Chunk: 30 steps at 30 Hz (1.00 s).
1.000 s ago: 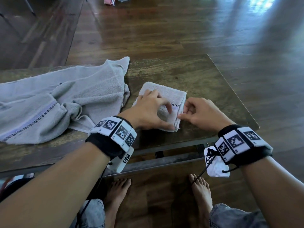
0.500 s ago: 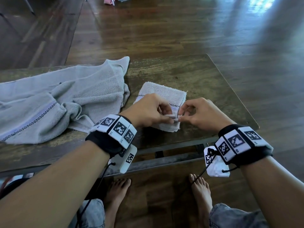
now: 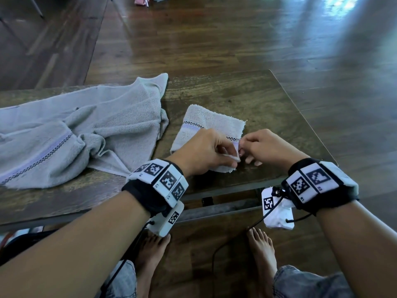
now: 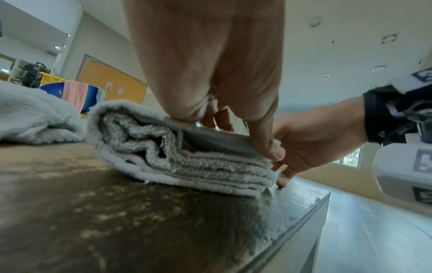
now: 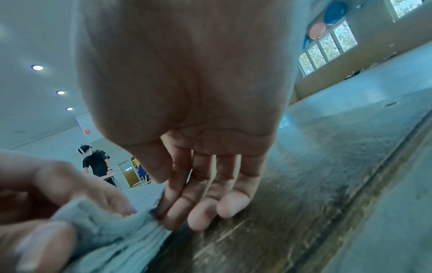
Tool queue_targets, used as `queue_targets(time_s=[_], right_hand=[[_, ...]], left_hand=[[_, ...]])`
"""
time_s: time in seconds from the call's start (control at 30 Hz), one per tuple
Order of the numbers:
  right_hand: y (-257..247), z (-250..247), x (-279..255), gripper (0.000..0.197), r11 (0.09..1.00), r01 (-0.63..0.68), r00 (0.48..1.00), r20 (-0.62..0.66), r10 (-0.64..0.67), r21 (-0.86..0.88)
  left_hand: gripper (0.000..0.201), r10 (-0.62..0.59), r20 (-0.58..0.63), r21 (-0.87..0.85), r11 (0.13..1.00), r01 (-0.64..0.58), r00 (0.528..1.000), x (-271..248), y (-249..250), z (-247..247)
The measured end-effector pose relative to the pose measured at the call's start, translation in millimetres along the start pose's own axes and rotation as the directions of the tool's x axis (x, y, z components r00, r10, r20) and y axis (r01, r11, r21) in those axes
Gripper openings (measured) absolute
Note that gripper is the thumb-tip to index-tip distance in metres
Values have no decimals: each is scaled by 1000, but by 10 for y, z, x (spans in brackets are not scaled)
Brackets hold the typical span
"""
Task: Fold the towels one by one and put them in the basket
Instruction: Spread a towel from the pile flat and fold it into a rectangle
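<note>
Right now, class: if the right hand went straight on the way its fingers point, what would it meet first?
The right hand points left at the folded towel, whose near corner its fingertips already touch; just beyond is the left hand, pinching that corner.

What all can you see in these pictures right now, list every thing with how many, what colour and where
folded towel: one, pale grey with a checked stripe, near the table's front right corner
loose towel: one, pale grey with the same stripe, crumpled on the table's left half
table: one, dark worn wood, in front of the person
floor: dark wood planks, beyond the table
wrist bands: two, black with black-and-white markers, one on each wrist
bare feet: two, on the floor under the table edge
left hand: pinches the folded towel's near right corner
right hand: fingers at that same corner
</note>
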State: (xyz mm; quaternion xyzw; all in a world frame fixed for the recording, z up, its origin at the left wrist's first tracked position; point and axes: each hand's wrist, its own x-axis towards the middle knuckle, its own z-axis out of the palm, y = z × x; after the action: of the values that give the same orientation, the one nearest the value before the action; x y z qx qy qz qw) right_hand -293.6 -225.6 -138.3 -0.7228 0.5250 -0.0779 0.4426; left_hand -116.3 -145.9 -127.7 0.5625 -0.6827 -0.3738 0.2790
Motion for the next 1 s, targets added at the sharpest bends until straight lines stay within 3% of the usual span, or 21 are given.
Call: queue_targets(time_s=[0.23, 0.3, 0.37, 0.43, 0.5, 0.6, 0.67, 0.73, 0.77, 0.83, 0.93, 1.0], right_hand=[[8, 79, 13, 38, 997, -41, 997, -70, 37, -62], [-29, 90, -16, 48, 996, -48, 995, -92, 41, -71], [-72, 107, -45, 48, 989, -54, 994, -104, 40, -135], [-106, 123, -59, 35, 980, -68, 991, -126, 45, -189], [-145, 131, -77, 27, 971, -103, 986, -148, 72, -217], [-252, 168, -134, 16, 921, -168, 969, -231, 88, -351], [-292, 216, -162, 26, 884, -141, 939, -343, -23, -446], [-317, 279, -176, 36, 860, -21, 876, -424, -231, -510], [-332, 317, -177, 37, 849, 65, 849, -417, -324, -525], [-333, 416, -163, 39, 837, 218, 863, -302, -405, -502], [-224, 585, -124, 57, 843, 271, 941, -59, -335, -464], [-155, 645, -97, 64, 866, 232, 964, -12, -265, -442]], left_hand=[[17, 36, 36, 64, 997, -38, 999, -14, 3, 13], [18, 89, -49, 160, 984, -80, 995, 2, -31, -36], [20, 127, -174, 363, 930, -57, 977, 37, -87, -120], [34, 48, -207, 491, 869, 62, 977, 54, -159, -183], [52, -86, -159, 546, 823, 159, 984, 55, -236, -178], [58, -105, -176, 581, 792, 190, 979, 51, -275, -123], [57, -84, -203, 579, 793, 189, 976, 44, -244, -94], [59, -70, -198, 571, 802, 173, 978, 30, -235, -43], [61, -66, -183, 567, 808, 161, 981, 23, -243, -12], [72, -87, -133, 559, 816, 147, 987, 8, -274, 38], [88, -173, -36, 562, 811, 163, 984, 3, -333, 42], [89, -205, 1, 558, 812, 170, 979, -1, -379, 32]])
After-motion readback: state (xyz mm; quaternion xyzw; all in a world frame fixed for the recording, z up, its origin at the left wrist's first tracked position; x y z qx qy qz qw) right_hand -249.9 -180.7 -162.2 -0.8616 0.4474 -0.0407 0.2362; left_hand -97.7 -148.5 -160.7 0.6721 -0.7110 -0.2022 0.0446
